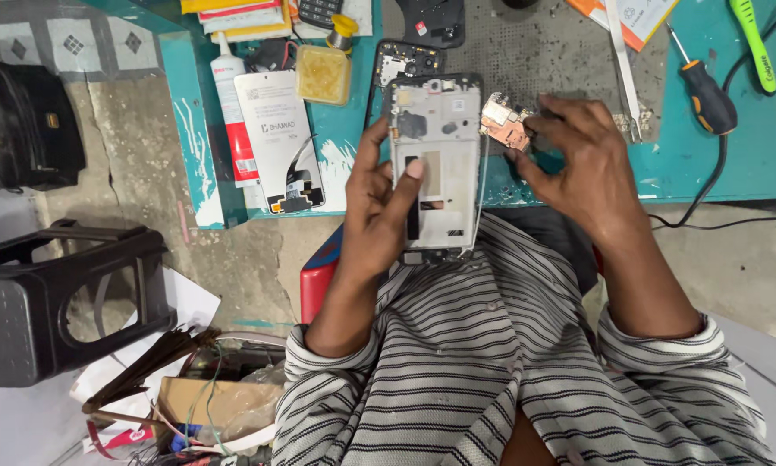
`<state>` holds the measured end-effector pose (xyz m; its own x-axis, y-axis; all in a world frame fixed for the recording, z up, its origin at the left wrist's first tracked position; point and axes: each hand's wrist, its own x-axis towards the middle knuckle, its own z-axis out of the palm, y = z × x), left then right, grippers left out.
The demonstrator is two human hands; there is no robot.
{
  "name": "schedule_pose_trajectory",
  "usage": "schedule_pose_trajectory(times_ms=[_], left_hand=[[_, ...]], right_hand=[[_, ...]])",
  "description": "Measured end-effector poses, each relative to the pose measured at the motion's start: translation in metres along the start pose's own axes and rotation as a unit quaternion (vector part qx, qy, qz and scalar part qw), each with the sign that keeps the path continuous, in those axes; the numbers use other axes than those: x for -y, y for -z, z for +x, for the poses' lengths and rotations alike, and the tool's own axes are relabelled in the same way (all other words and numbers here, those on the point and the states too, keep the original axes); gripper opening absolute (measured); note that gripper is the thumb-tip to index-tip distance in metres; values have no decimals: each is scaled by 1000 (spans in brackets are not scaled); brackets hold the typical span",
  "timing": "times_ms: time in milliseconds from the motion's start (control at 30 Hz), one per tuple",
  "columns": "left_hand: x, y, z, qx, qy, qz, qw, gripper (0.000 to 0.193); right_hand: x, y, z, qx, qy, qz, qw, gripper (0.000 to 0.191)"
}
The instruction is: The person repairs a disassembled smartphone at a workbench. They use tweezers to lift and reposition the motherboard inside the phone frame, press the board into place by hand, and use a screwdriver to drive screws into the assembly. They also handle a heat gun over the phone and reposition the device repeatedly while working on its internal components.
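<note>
Over the edge of a teal workbench [750, 164], above the lap: an opened phone frame [435, 164], long axis running straight away from the body, clasped along its near left side by the left hand [379, 207], thumb laid across the inner face. Just beside the frame's far right corner, nearly touching: a small copper-coloured circuit board [504, 123], pinched narrowly in the fingertips of the right hand [582, 168], clearly the nearer hand to it.
</note>
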<state>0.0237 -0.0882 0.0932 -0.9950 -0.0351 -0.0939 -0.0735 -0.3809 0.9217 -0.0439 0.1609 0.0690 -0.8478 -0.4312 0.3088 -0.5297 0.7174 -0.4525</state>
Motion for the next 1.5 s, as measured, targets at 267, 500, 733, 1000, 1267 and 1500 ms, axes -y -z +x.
schedule_pose_trajectory(times_ms=[267,500,733,1000,1267,1500], left_hand=[[-1,-8,3,29,20,1,999,55],[0,-8,1,32,23,6,999,55],[1,-15,6,38,37,-11,999,56],[2,-24,10,67,33,-5,997,55],[-5,-30,5,100,66,63,991,58],[-19,-40,1,98,82,170,977,56]], right_hand=[[-4,4,0,42,12,12,999,31],[-27,-8,-10,-5,-20,126,992,30],[-80,-8,-37,-56,-211,809,546,31],[-83,-3,-43,-31,-206,878,432,44],[-20,47,-23,-104,-1,416,904,36],[6,48,-30,-117,-91,713,685,46]])
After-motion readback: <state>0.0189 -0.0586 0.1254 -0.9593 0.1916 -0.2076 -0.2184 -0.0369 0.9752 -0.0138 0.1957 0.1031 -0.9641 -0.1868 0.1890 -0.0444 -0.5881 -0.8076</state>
